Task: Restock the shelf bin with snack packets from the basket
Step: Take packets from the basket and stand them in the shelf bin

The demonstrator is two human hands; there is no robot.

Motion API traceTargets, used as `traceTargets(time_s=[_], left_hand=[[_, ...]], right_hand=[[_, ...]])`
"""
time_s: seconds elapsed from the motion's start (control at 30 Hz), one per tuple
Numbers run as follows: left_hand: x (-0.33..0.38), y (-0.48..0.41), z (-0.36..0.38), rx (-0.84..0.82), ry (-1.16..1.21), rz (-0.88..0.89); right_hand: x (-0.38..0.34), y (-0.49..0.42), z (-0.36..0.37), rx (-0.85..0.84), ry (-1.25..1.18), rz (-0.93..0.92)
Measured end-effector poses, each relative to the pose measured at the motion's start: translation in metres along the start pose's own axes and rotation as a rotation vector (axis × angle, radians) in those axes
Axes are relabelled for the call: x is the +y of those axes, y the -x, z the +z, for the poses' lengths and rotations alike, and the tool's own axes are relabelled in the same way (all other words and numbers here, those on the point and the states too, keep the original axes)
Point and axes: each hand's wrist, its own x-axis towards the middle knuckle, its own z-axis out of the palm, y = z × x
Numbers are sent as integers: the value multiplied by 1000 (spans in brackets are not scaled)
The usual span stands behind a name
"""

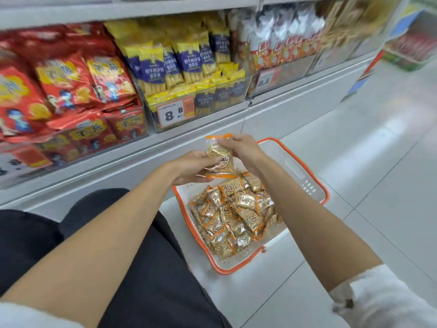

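Pinching snack packets (218, 157) between both hands' fingertips (222, 141) above basket (307, 183).

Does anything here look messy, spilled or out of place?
Nothing looks spilled. The red foil snack bags slump in an untidy pile over their clear shelf bin, and gold-and-orange packets lie jumbled in the white orange-rimmed basket.

Gold snack packets (233, 216) heaped in orange-rimmed basket (324, 188), one stack (218, 159) upright above.
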Motion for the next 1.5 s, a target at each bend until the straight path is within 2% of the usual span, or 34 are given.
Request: traceTargets(time_s=[0.1,0.2,0.27,0.33,0.43,0.5,0.57,0.7,0.9,1.0,1.1,1.3,1.43,1.5], left_hand=[[16,12,-15,192,68,123],[36,26,-28,390,190,220],[52,35,-35,425,280,262],[70,44,-38,413,360,301],[93,57,-41,425,370,328],[103,65,-46,475,281,351],[114,77,-51,517,76,384],[149,108,-58,487,-290,475],[192,160,-100,491,-284,496],[220,194,-125,610,-314,582],[251,229,-153,751,-432,661],[297,293,-244,841,-422,694],[304,317,-300,1033,-740,621],[304,322,-330,1083,-967,478]], right_hand=[[-24,5,-7,105,-108,-90],[-40,15,-11,52,-154,-110],[-49,25,-9,-65,-148,-109],[-56,30,-2,-164,-39,-108],[-70,31,10,-157,109,-142],[-85,30,13,-167,216,-156],[-104,31,15,-206,344,-154],[-141,34,31,-227,333,-250],[-185,30,70,-79,210,-410],[-222,25,101,-121,194,-452],[-272,18,139,-164,267,-581],[-359,-21,230,-118,236,-759],[-386,-58,298,-182,405,-740],[-392,-72,329,-274,543,-686]])
